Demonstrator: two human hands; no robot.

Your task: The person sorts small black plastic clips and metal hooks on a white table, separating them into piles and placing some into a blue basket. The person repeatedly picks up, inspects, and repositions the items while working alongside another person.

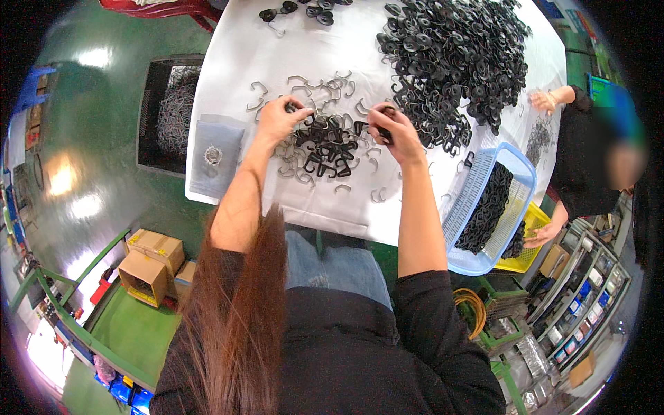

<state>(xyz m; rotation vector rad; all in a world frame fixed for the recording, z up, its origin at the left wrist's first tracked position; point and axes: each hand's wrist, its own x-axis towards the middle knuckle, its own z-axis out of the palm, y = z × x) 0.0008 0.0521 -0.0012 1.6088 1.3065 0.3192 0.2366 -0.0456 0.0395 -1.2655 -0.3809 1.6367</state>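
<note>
My left hand [277, 123] is closed, thumb and fingers pinching a small black plastic piece [292, 108] over the white table. To its right, my right hand [402, 138] is curled round another dark piece [385, 133], mostly hidden by the fingers. Between and just below the hands lies a small heap of black plastic hooks [328, 146]. Bent metal hooks [318, 88] are scattered beyond and around that heap. A large pile of black round parts with metal hooks [453, 59] spreads over the table's far right.
A blue basket [462, 261] of black parts stands at the right edge, a yellow basket [519, 261] beside it. A co-worker's hands [544, 102] are at the right. A clear plastic bag [216, 176] lies left; a black crate [144, 131] of metal hooks stands beyond the left edge.
</note>
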